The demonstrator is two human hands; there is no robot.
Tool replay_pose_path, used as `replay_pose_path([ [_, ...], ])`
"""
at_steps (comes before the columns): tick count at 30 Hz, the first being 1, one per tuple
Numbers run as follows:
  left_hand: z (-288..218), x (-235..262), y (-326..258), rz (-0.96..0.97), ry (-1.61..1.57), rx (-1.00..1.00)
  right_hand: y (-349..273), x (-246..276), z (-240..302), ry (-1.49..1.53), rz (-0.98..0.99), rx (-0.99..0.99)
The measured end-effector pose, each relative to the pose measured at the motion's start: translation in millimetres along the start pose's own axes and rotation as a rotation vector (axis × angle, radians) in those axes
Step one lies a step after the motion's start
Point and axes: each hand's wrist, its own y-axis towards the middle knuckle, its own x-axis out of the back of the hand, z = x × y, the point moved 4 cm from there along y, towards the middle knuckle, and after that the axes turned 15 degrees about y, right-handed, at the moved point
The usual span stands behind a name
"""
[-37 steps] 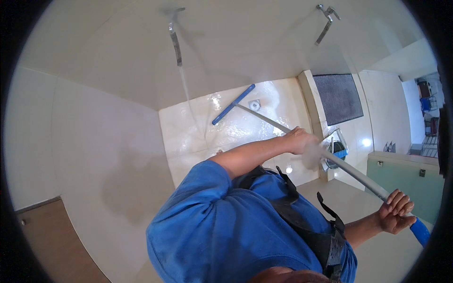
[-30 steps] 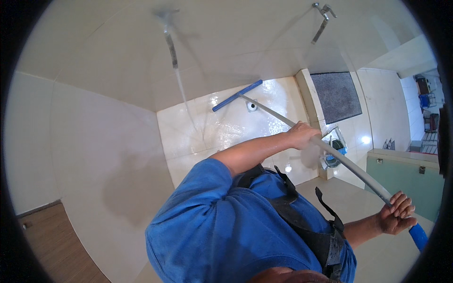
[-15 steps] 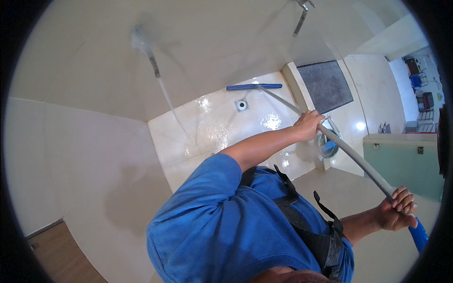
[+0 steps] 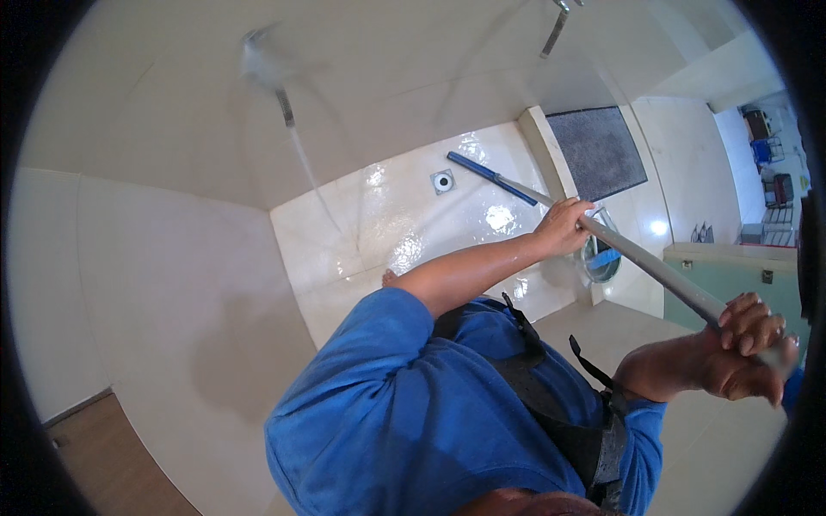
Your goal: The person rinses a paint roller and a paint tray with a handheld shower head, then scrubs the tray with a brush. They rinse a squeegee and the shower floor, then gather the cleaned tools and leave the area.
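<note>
Wet shower floor (image 4: 404,232); both hands' grip (left (image 4: 564,228), right (image 4: 744,348)) clamps squeegee pole (image 4: 654,271)

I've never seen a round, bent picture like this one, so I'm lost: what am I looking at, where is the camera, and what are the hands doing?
There is no machine here. The camera sits on a person's head and looks down, and its very wide lens bends straight edges, so walls curve. The blue shape is the person's own shirt. Both hands grip one long grey pole: the left hand further along it, the right hand near its end. The pole ends in a blue squeegee blade resting on a wet, shiny shower floor, close to a small square drain. A thin stream of water falls from a tap on the wall. Beyond the low step lies a grey mat.
</note>
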Motion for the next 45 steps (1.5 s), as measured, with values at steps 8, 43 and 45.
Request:
replay_pose_path([
  [8,-7.2,23.9,-7.1,0.084,-0.069,-0.046,39.6,-33.7,-48.2,0.497,0.801,-0.280],
  [43,-49.7,102.2,-3.6,-0.136,-0.685,0.092,-48.7,9.7,-181.6,-0.353,-0.087,-0.588],
  [45,-43.1,150.2,-0.5,-0.256,-0.636,-0.056,-122.4,48.9,-232.6,-0.487,-0.261,-0.884],
])
